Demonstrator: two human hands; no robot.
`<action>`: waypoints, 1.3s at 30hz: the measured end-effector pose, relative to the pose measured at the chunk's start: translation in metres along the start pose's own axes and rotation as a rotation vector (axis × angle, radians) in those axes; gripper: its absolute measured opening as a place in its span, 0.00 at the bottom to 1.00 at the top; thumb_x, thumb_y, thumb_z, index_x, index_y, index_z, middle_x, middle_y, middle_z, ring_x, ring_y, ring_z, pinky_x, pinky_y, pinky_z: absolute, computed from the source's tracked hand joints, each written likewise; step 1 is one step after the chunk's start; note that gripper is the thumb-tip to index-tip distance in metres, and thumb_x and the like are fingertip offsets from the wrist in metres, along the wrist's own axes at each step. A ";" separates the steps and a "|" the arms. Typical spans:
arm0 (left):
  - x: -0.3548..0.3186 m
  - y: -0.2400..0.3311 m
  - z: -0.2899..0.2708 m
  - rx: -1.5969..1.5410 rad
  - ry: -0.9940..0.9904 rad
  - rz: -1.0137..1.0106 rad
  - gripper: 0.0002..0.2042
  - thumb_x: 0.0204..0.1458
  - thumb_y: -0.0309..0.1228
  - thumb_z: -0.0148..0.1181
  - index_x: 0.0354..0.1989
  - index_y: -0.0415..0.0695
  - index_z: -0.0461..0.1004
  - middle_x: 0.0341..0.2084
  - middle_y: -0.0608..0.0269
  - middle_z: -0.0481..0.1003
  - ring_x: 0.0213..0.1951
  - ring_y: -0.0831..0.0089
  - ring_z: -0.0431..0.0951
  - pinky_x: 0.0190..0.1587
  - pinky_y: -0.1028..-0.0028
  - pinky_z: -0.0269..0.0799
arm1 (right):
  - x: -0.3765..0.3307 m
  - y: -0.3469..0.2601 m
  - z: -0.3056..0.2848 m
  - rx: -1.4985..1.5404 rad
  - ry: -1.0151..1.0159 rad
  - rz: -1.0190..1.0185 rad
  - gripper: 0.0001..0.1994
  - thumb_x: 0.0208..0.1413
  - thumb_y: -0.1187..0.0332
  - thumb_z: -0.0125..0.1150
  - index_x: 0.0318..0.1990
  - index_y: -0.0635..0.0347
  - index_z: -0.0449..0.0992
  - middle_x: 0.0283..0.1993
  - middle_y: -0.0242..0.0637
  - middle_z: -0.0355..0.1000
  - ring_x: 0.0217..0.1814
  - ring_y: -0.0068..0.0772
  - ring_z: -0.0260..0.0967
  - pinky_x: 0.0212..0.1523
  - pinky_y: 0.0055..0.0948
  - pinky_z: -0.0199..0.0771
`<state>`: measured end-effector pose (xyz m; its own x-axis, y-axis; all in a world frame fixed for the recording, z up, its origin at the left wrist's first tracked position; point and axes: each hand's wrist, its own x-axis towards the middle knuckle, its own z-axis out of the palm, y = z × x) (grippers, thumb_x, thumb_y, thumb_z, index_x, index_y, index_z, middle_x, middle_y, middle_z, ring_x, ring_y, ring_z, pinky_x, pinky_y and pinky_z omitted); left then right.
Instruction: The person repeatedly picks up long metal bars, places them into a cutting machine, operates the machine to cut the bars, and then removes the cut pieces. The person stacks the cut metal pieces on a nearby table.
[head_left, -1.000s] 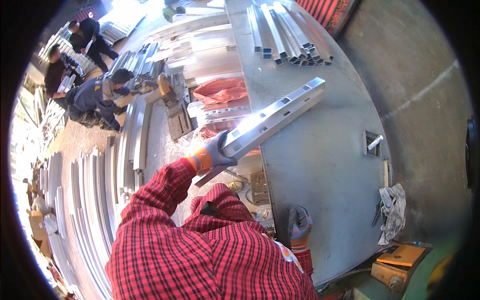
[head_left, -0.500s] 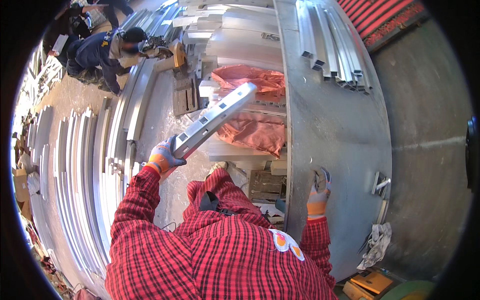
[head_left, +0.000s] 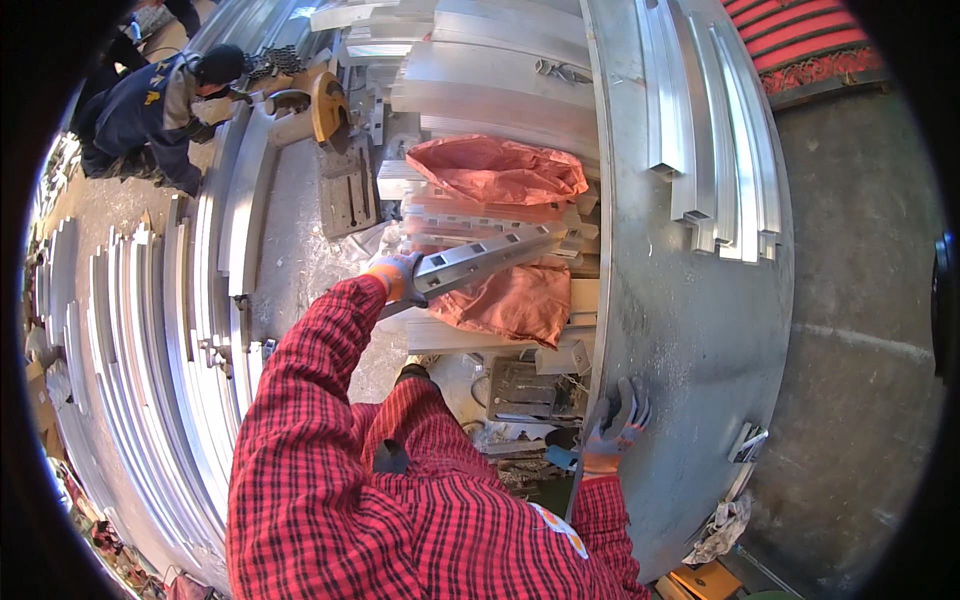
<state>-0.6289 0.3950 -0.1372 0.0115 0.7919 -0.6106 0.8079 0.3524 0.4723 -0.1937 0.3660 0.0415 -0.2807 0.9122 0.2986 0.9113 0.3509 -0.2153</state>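
My left hand [head_left: 400, 276], in a grey glove with an orange cuff, is closed around one end of a silver metal profile [head_left: 487, 257] with square cut-outs along its face. The profile slants up to the right, its far end over a stack of similar slotted profiles [head_left: 470, 212] between two orange-red cloth sacks. Part of the lower sack [head_left: 520, 305] lies behind it. My right hand [head_left: 617, 430], gloved the same way, has its fingers spread at the left edge of the metal tabletop [head_left: 690, 330] and holds nothing.
Several square tubes [head_left: 705, 150] lie at the far end of the tabletop. Long metal bars [head_left: 160, 330] cover the floor at left. Near a yellow-guarded cut-off saw [head_left: 329, 108], another person [head_left: 150, 115] bends over. A rag [head_left: 722, 528] hangs at the table's near right.
My left hand has carried the profile rightward, lowering its far end toward the stack between the sacks. My right hand has shifted to the table's left edge and its fingers have spread.
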 end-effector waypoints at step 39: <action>0.172 -0.031 0.044 0.319 -0.160 0.303 0.50 0.33 0.52 0.76 0.69 0.50 0.60 0.55 0.49 0.71 0.54 0.50 0.73 0.60 0.56 0.67 | -0.013 0.014 0.006 -0.107 -0.192 0.081 0.20 0.68 0.57 0.41 0.58 0.62 0.67 0.65 0.49 0.62 0.68 0.53 0.57 0.66 0.54 0.56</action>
<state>-0.6263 0.4984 -0.2852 0.3453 0.7399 -0.5774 0.8947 -0.0738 0.4405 -0.1794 0.3599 0.0286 -0.2485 0.9635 0.0994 0.9570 0.2601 -0.1287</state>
